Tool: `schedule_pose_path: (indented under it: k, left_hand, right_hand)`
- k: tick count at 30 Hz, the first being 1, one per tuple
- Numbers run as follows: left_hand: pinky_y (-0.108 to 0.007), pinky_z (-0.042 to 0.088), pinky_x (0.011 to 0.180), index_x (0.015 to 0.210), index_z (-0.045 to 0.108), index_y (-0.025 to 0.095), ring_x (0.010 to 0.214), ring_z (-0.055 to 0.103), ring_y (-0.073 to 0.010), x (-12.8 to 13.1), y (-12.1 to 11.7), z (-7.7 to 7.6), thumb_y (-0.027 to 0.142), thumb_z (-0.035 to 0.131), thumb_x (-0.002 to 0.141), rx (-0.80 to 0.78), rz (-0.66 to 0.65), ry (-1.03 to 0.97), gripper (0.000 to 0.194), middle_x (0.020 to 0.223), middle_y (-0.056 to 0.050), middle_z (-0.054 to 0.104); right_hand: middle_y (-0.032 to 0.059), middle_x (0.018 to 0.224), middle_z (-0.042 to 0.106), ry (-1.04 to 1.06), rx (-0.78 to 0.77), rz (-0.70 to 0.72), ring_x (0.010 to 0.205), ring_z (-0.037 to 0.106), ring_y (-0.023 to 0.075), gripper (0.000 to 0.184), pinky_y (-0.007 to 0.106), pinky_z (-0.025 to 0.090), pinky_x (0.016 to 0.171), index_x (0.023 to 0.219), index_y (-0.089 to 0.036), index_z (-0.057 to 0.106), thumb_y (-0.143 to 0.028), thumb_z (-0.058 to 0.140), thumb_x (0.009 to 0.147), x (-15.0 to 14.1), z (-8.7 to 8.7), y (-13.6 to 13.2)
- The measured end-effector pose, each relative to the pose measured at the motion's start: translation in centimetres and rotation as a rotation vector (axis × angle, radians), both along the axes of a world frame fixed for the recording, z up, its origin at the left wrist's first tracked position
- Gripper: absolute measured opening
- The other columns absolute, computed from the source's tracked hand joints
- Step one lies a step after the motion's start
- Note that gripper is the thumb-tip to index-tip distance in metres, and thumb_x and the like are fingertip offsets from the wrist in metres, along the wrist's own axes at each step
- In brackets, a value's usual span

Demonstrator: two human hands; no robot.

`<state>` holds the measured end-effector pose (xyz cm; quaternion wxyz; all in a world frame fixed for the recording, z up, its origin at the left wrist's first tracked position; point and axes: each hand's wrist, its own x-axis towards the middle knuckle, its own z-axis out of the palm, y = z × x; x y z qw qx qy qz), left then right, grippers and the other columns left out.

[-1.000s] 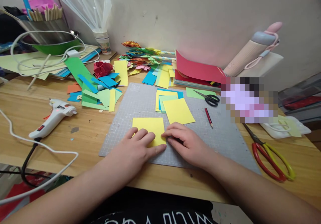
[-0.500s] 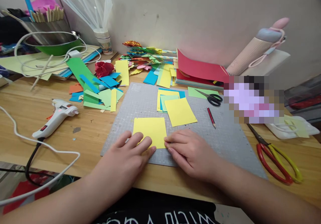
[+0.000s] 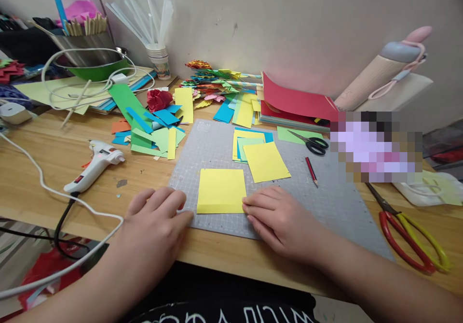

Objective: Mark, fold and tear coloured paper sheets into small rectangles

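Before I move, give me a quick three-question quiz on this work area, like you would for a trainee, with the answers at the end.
1. True or false: the white glue gun lies off the gray cutting mat, to its left.
2. What touches the right edge of the yellow sheet nearest the person? A) the left hand; B) the right hand; C) the glue gun.
3. Which writing tool lies on the mat, nearer the person than the black-handled scissors?

Key: 1. True. 2. B. 3. The red pencil.
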<state>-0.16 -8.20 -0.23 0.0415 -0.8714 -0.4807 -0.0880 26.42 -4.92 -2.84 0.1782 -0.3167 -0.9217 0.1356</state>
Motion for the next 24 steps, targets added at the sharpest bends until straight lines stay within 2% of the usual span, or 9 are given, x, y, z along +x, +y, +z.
schedule_pose_path:
  k: [1,3,5,7,9,11,14,19,24]
  left_hand:
    - [-0.04,0.033,0.08,0.087,0.066,0.022,0.087,0.054,-0.0254,0.3,0.1,-0.2,0.009,0.045,0.079,0.016,-0.015,-0.048,0.026,0.09,-0.005,0.064]
    - [-0.039,0.033,0.086,0.093,0.062,0.019,0.097,0.055,-0.023,0.8,0.2,-0.8,0.007,0.041,0.084,0.013,-0.135,-0.121,0.026,0.103,-0.005,0.065]
    - [-0.036,0.031,0.093,0.099,0.058,0.019,0.108,0.054,-0.0186,1.1,0.2,-1.5,0.005,0.036,0.088,-0.033,-0.284,-0.143,0.028,0.117,-0.004,0.064]
    - [-0.034,0.029,0.094,0.1,0.056,0.02,0.111,0.054,-0.0156,1.1,0.1,-2.1,0.005,0.034,0.091,-0.071,-0.345,-0.129,0.028,0.122,-0.002,0.063]
    - [-0.033,0.03,0.094,0.101,0.056,0.02,0.11,0.056,-0.0153,0.9,-0.1,-2.6,0.006,0.035,0.091,-0.079,-0.333,-0.129,0.027,0.124,-0.002,0.063]
    - [-0.034,0.03,0.094,0.101,0.056,0.02,0.111,0.057,-0.0162,0.7,-0.4,-2.9,0.006,0.036,0.091,-0.078,-0.309,-0.137,0.026,0.126,-0.001,0.063]
    - [-0.035,0.028,0.094,0.097,0.056,0.021,0.111,0.057,-0.0162,0.5,-0.6,-3.1,0.007,0.037,0.091,-0.095,-0.279,-0.169,0.023,0.126,-0.001,0.063]
    - [-0.035,0.026,0.092,0.098,0.055,0.021,0.115,0.054,-0.0168,0.6,-0.7,-3.1,0.011,0.043,0.091,-0.115,-0.243,-0.219,0.017,0.124,0.002,0.064]
    - [-0.034,0.025,0.091,0.097,0.056,0.022,0.109,0.056,-0.0165,0.6,-0.7,-3.2,0.012,0.045,0.091,-0.112,-0.207,-0.256,0.016,0.118,0.004,0.067]
  right_hand:
    - [0.008,0.096,0.068,-0.018,0.019,0.013,0.089,0.056,0.0204,0.021,0.038,0.042,0.082,0.093,-0.013,0.066,-0.016,0.046,0.091,-0.1,0.0,0.0]
    - [0.0078,0.093,0.067,-0.067,0.053,0.04,0.087,0.055,0.02,0.02,0.038,0.041,0.081,0.089,-0.014,0.066,-0.015,0.046,0.091,-0.3,0.1,0.1]
    - [0.0073,0.09,0.067,-0.127,0.08,0.052,0.084,0.053,0.0193,0.019,0.037,0.041,0.08,0.085,-0.014,0.064,-0.013,0.046,0.089,-0.4,0.2,0.1]
    - [0.0074,0.094,0.066,-0.161,0.114,0.054,0.087,0.053,0.0195,0.016,0.038,0.039,0.084,0.085,-0.015,0.062,-0.012,0.047,0.088,-0.5,0.3,0.2]
    - [0.0061,0.105,0.066,-0.149,0.167,0.096,0.097,0.053,0.0204,0.013,0.041,0.033,0.094,0.09,-0.017,0.06,-0.012,0.048,0.086,-0.6,0.3,0.3]
    - [0.0016,0.116,0.065,-0.11,0.212,0.202,0.108,0.05,0.0203,0.015,0.045,0.022,0.103,0.095,-0.021,0.057,-0.014,0.05,0.084,-0.6,0.3,0.5]
    - [-0.0041,0.119,0.065,-0.073,0.218,0.34,0.114,0.048,0.0176,0.018,0.046,0.01,0.109,0.095,-0.024,0.053,-0.014,0.048,0.082,-1.0,0.2,0.9]
    - [-0.0056,0.117,0.066,-0.061,0.208,0.379,0.113,0.05,0.0156,0.02,0.046,0.004,0.111,0.094,-0.025,0.051,-0.012,0.046,0.079,-1.6,-0.2,1.4]
    - [-0.0059,0.11,0.068,-0.068,0.152,0.37,0.105,0.054,0.013,0.02,0.047,0.0,0.11,0.09,-0.024,0.05,-0.009,0.045,0.077,-1.6,-0.4,1.4]
